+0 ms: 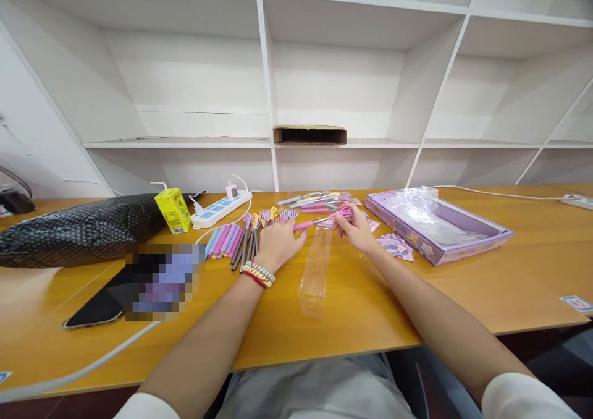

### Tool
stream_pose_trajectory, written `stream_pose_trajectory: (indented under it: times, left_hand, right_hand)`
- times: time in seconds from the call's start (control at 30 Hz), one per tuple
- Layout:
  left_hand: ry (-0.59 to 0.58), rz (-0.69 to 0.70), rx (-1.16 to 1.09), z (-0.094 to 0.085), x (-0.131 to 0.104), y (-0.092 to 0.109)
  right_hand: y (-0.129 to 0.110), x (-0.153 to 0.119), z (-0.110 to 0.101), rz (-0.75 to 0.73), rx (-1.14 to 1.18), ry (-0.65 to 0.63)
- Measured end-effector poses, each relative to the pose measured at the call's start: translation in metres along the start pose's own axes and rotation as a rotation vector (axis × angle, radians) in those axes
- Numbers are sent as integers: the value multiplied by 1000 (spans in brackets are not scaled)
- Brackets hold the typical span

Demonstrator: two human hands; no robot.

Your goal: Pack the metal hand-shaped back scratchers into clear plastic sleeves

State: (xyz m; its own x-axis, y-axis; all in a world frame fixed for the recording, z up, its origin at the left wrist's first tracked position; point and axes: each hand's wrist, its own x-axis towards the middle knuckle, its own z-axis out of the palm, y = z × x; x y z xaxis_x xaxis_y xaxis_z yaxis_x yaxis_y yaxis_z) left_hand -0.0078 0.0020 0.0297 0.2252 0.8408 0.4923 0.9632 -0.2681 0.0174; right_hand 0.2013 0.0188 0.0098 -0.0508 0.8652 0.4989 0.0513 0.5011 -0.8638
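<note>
A pink back scratcher with a metal rod lies level between my two hands. My left hand is closed at its handle end, and my right hand grips its pink claw head. Just below, a long clear plastic sleeve rests flat on the table. Left of my left hand lie several loose pink, purple and blue handles and several metal rods with coloured claw heads. Behind my hands is a pile of blue and pink back scratchers, some apparently in clear wrapping.
A purple box with clear plastic bags stands right, beside printed cards. Leftward are a yellow drink carton, power strip, black wrapped bundle and dark phone. White shelves rise behind the table.
</note>
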Motion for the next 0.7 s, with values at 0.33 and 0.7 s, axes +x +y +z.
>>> stream_pose_trajectory:
  times: [0.33,0.7]
  left_hand:
    - [-31,280,-125,9,-7,8]
    - [-48,294,-314,6,-13,18]
  right_hand:
    - [4,-7,14,186,320,-133]
    - [-1,-8,20,309,385,-171]
